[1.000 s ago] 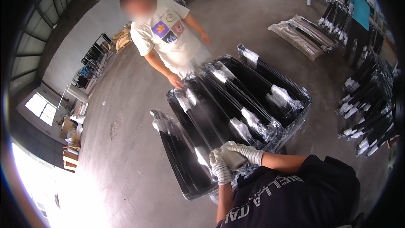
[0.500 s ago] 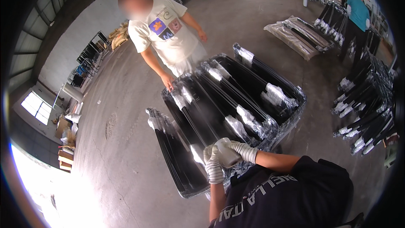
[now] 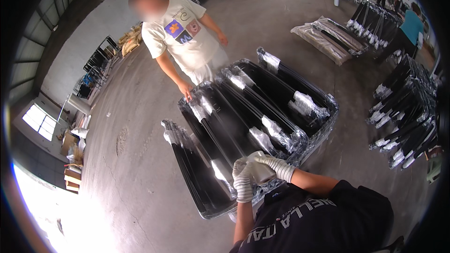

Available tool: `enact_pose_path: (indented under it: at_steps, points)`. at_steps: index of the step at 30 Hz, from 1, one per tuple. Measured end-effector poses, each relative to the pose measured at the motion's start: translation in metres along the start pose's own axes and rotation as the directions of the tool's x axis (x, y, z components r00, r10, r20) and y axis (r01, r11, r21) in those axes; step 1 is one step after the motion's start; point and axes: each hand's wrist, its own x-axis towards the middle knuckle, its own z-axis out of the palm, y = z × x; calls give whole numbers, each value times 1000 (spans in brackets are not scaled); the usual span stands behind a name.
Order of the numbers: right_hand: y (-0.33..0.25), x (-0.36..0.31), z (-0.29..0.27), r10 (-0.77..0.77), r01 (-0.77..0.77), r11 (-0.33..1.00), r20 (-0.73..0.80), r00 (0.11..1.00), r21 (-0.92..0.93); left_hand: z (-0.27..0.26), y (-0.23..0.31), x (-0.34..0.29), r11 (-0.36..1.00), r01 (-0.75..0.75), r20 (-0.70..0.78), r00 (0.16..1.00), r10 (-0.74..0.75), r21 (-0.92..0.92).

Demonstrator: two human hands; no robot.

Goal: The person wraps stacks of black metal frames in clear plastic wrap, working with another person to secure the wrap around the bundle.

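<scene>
In front of my body I hold a short roll of clear plastic film (image 3: pixel 260 170) between both gloved hands. My left hand (image 3: pixel 242 178) is closed at its left side, fingers pointing up. My right hand (image 3: pixel 278 167) grips its right side near the upper end. Just beyond them lies a wide stack of long black frames (image 3: pixel 229 122), with bands of white and clear wrap round the bars. Film covers the stack's near right edge. At its far left corner, another person's hand (image 3: pixel 186 93) touches the stack.
Beside the stack's left edge lies a separate bundle of black bars (image 3: pixel 187 159). A co-worker in a white shirt (image 3: pixel 187 37) stands across from me. More wrapped bars (image 3: pixel 403 112) stand at the right, and a film-covered flat pack (image 3: pixel 323 42) lies on the floor behind.
Both my hands and the film roll have shifted slightly right. A person in a teal shirt at the far right has moved rightward and leans over. The co-worker's hand stays on the stack.
</scene>
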Motion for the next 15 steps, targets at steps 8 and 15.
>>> enact_pose_path:
  at_steps: [8, 15]
  points:
    - [-33, -40, -29, -151, 151, 988, -5, 988, -22, 60, -6, -17, 1000, -28, 96, 995, 28, -4]
    - [-47, -88, -67, -190, 191, 981, 39, 981, -23, 100, -21, -53, 994, -13, 141, 990, -3, 109]
